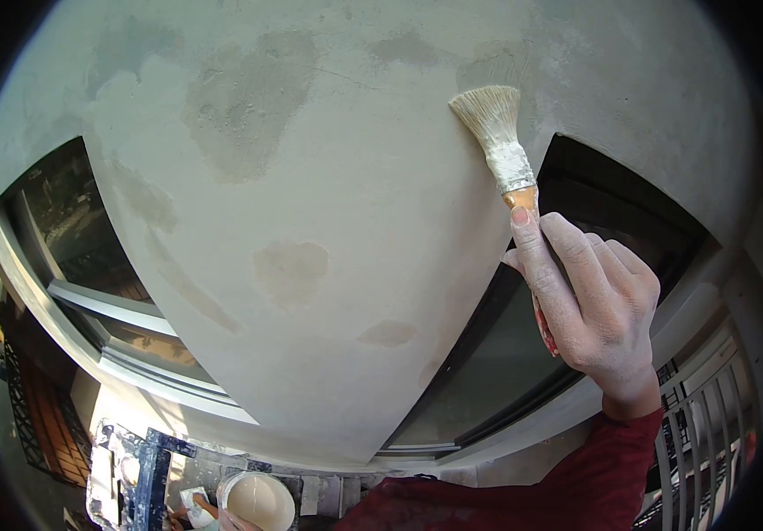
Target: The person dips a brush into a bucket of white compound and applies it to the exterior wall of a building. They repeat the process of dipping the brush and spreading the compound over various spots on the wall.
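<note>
My right hand [598, 296] is closed around the handle of a wide paintbrush [510, 164] in the upper right. Pale, splayed bristles press against the grey wall [355, 203], and whitish paint coats the ferrule. White residue covers the fingers. At the bottom edge, a bucket [287, 504] holds cream-coloured paint. Fingers of my left hand [236, 522] show at the bucket's near rim and seem to grip it; most of that hand is cut off by the frame. Darker damp-looking patches mark the wall to the left of the brush.
A dark-framed window [523, 354] lies under my right arm, and another window [107, 265] is on the left. Far below, another person's hand [207, 507] is beside a white object. Blue paint-spattered scaffolding [153, 478] stands lower left, a metal railing [709, 425] lower right.
</note>
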